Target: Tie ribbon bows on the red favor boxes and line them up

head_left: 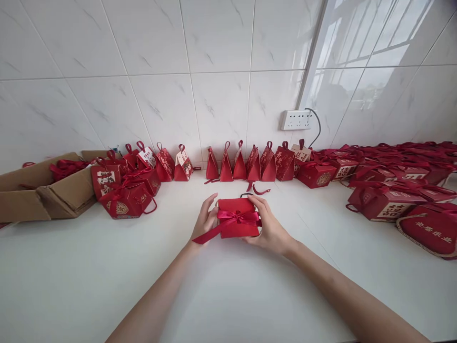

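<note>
A small red gift box (238, 230) with a satin bow (237, 216) across its top is between my two hands, at the middle of the white table. My left hand (206, 220) grips its left side, and one long ribbon tail hangs down over that hand. On the other side, my right hand (270, 226) wraps the box's right edge, thumb at the front and fingers at the back. Just behind the box lie loose dark red ribbon pieces (262, 191). The undersides of the fingers are partly hidden.
Upright triangular red boxes (253, 164) with ribbon loops line the tiled wall. An open cardboard carton (67, 190) holding ribbon stands left, beside red hexagonal boxes (124, 202). Many bow-tied red boxes (387, 202) crowd the right. A power strip (296, 120) hangs on the wall.
</note>
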Demonstrator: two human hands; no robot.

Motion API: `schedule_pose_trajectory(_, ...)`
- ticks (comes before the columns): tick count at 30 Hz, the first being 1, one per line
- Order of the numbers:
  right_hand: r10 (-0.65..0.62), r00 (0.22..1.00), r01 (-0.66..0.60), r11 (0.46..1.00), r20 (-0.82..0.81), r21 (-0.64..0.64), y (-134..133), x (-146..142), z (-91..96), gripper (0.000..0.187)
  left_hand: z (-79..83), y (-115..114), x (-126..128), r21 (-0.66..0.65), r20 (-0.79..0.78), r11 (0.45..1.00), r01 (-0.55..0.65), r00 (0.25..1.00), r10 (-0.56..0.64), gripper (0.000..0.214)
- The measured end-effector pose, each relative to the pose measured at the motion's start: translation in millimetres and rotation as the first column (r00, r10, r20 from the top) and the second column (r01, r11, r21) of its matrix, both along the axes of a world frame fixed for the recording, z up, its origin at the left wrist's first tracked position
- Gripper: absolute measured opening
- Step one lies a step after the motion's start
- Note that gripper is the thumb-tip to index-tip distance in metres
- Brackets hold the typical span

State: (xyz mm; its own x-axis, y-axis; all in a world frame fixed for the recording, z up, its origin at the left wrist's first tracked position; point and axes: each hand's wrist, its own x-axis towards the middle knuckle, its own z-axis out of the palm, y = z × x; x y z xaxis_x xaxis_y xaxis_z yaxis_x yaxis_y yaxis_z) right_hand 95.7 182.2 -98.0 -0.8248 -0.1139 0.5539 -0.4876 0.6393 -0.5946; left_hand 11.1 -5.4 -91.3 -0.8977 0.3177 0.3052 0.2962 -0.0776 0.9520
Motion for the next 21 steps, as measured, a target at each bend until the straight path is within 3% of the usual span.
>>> schedule_pose_trajectory(3, -0.062, 0.998, 0.062, 0.998, 0.014, 0.014, 8.5, 0.3, -0.9, 0.091, 1.4, -3.4, -2.8, -0.044, -0.063, 0.995, -0.088, 0.994, 0.086, 0.039)
schedule_pose_trajectory(7, -0.109, 0.994, 0.108, 0.994, 0.015, 0.019, 16.7, -3.0, -0.2, 0.094, 6.7, -5.5, 0.6, -0.168, -0.082, 0.983, 0.077, 0.992, -0.092, 0.049)
schedule_pose_trajectory(11, -0.118, 0.993, 0.118, 0.993, -0.017, 0.013, 16.0, -3.7, 0.0, 0.093, 14.2, -0.1, 16.5, -0.260, -0.105, 0.954, 0.152, 0.977, -0.185, 0.034)
schedule_pose_trajectory(17, -0.129, 0.991, 0.130, 0.991, -0.018, 0.022, 13.6, -3.1, 0.6, 0.093, 18.7, 3.7, 29.6, -0.328, -0.191, 0.941, 0.078, 0.971, -0.147, 0.022)
schedule_pose_trajectory(21, -0.137, 0.991, 0.137, 0.990, 0.001, 0.024, 13.4, -2.4, 3.6, 0.094, 19.4, 2.5, 30.7, -0.348, -0.084, 0.934, 0.077, 0.990, -0.113, 0.026)
